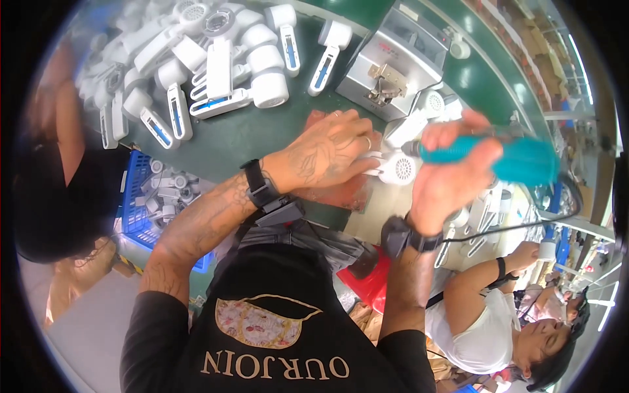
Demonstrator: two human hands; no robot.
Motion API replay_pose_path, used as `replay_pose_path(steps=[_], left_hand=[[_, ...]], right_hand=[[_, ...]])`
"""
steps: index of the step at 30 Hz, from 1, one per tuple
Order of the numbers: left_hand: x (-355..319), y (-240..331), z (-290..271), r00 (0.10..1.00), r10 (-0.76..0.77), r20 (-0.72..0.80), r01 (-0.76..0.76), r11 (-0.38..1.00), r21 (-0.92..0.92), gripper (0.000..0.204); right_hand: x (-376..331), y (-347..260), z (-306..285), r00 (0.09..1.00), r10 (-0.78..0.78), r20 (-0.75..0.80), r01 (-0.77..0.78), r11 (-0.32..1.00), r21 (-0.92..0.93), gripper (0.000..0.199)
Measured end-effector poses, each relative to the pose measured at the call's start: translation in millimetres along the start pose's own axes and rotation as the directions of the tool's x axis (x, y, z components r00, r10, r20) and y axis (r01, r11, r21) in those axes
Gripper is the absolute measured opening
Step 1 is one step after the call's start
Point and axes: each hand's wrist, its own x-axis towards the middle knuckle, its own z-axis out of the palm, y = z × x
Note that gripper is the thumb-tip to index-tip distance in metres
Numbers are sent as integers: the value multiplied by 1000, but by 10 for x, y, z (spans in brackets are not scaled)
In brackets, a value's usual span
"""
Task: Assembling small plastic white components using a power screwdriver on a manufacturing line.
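My left hand [333,149] is closed round the handle of a white handheld fan [397,168], over a reddish-brown pad [341,195]. The round, perforated head of that fan sticks out to the right of my fingers. In my right hand [457,173] is a teal electric screwdriver [501,157], lying nearly level, its tip pointing left close above the fan head. Whether the tip touches the fan I cannot tell. The right hand and the tool are slightly blurred.
White fan units [216,59] are heaped at the back left of the green table [262,144]. A grey metal machine [393,62] stands at the back right. Below the table's left edge is a blue basket [135,196] of white parts. A black cable [511,229] trails from the screwdriver. Co-workers sit on both sides.
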Motion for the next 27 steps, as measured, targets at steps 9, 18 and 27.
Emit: replay_pose_path(steps=[9,18,27], left_hand=[[-113,-37,-63,997,44,66,-44,999,-2,42],[-126,-53,6,999,27,42,-27,1000,-4,45],[-100,-31,-44,995,-10,96,11,1000,-3,44]], right_hand=[[497,383,390,994,-52,94,72,972,-222,43],[475,562,399,983,-77,164,110,973,-203,37],[-115,159,-56,991,64,114,-49,990,-134,54]])
